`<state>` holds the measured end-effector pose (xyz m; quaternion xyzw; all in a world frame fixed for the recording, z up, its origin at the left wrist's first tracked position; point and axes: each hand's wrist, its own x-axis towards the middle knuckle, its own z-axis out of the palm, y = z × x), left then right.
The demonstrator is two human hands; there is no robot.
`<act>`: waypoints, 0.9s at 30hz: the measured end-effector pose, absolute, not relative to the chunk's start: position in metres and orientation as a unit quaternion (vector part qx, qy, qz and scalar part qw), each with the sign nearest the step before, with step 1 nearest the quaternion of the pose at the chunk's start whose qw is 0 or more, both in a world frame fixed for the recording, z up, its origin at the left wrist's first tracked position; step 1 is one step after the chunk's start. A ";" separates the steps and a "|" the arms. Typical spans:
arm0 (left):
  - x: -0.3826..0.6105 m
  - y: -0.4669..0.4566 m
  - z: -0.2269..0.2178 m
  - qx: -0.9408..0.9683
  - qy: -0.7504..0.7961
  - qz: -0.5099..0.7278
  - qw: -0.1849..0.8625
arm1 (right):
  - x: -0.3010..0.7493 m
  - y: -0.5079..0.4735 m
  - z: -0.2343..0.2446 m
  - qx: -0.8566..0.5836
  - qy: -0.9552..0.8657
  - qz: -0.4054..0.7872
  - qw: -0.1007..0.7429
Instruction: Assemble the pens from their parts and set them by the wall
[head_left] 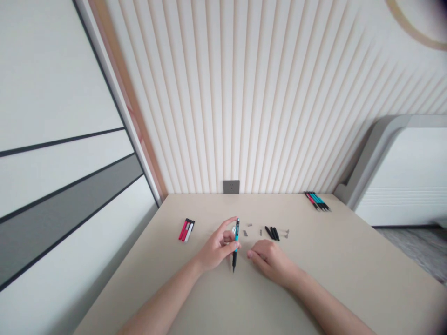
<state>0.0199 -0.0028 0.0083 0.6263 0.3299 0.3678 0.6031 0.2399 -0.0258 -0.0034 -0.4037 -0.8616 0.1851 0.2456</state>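
The left hand [218, 246] pinches a teal pen [236, 235] firmly mid-barrel, tip down and clear of the table. The right hand [270, 263] rests loosely curled, empty, just beside it; black barrels [272, 233] lie beyond the grip.

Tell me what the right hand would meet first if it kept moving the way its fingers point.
Probably the slim teal-and-black pen, near its black lower end, held in the left hand. The right hand's fingers point toward it, though depth is hard to judge.
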 end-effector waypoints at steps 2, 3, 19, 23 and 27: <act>0.020 -0.003 0.007 0.623 0.332 0.362 0.609 | 0.240 -0.026 -0.003 -0.401 -0.864 0.180 0.246; 0.019 -0.003 0.006 0.620 0.332 0.362 0.612 | 0.240 -0.026 -0.003 -0.400 -0.864 0.177 0.247; 0.024 -0.002 0.010 0.568 0.321 0.441 0.616 | 0.239 -0.028 0.004 -0.385 -0.871 0.183 0.242; 0.026 -0.003 0.011 0.553 0.330 0.464 0.608 | 0.237 -0.030 0.006 -0.371 -0.872 0.202 0.247; 0.026 -0.003 0.011 0.547 0.333 0.470 0.608 | 0.236 -0.030 0.005 -0.386 -0.863 0.209 0.250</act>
